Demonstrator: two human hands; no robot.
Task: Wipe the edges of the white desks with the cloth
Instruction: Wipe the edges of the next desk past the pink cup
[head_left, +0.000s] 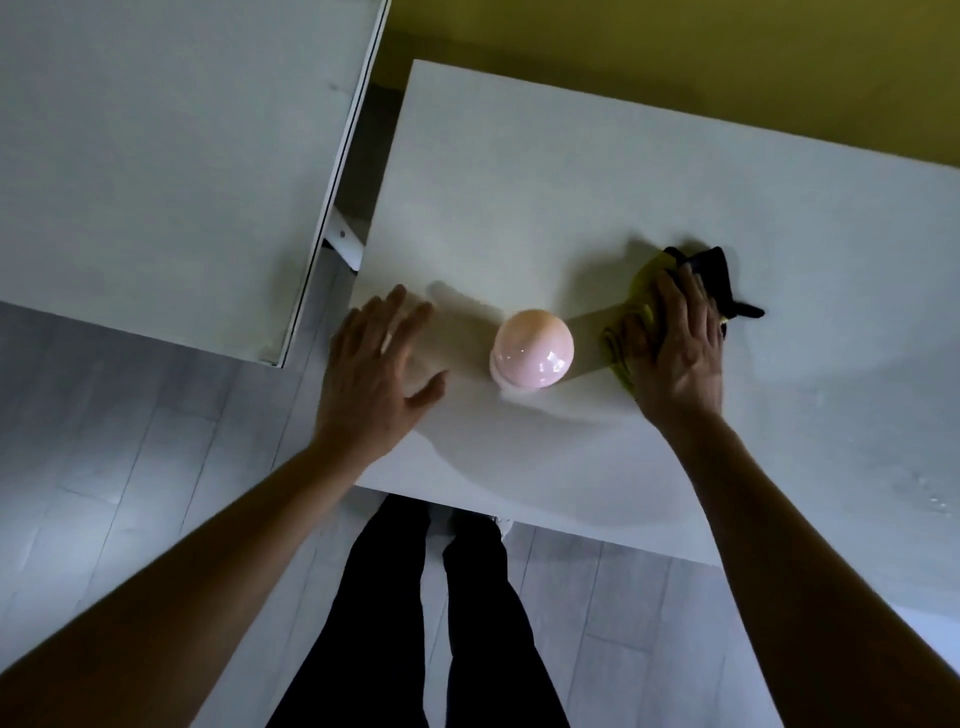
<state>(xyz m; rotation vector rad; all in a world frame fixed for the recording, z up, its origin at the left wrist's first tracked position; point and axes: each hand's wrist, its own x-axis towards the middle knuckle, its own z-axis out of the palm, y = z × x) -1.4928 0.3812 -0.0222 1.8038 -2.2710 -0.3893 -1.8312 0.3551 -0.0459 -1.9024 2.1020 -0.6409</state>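
On the right table (675, 182), a pink dome (533, 349) stands between the left hand (376, 364) and the right hand (675, 353), blocking a straight sweep along the near edge. The far half of this table lies open. A narrow gap with a bracket (347, 244) separates it from the left table (156, 156).

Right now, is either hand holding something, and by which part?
The right hand presses flat on the middle of the yellow cloth; no grip shows. The left hand holds nothing.
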